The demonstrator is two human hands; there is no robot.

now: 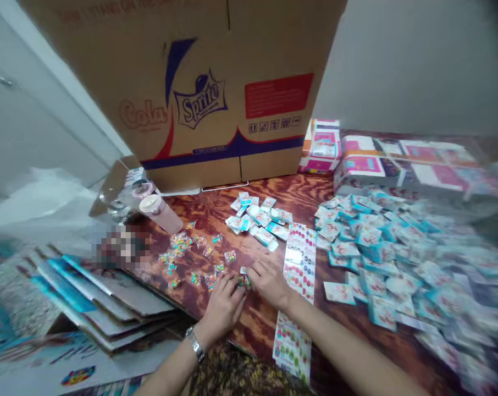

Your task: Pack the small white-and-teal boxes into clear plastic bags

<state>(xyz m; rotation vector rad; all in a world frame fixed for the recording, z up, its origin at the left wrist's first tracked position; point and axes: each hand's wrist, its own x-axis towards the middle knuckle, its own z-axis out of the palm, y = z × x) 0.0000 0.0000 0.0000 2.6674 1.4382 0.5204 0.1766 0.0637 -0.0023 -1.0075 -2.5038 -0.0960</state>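
My left hand [226, 302], with a metal watch on the wrist, has its fingers curled around a small clear packet [244, 280] with coloured pieces inside. Right beside it, my right hand [269, 283] is closed over the same spot. A small white end [243, 270], like that of a little box, shows at its fingertips; the fingers hide most of it. Several similar candy-like packets [181, 241] lie loose to the left of my hands. Beyond the hands is a small heap of white-and-blue boxes [257, 215]. Sticker sheets [300, 256] with coloured prints run under my right forearm.
A large cardboard carton [232, 132] stands at the back of the wood-patterned table [199, 206]. A big pile of small boxes [381, 247] covers the right side, before wrapped packages [401, 159]. Bottles [160, 213] stand left; folded cardboard [104, 297] leans at the left edge.
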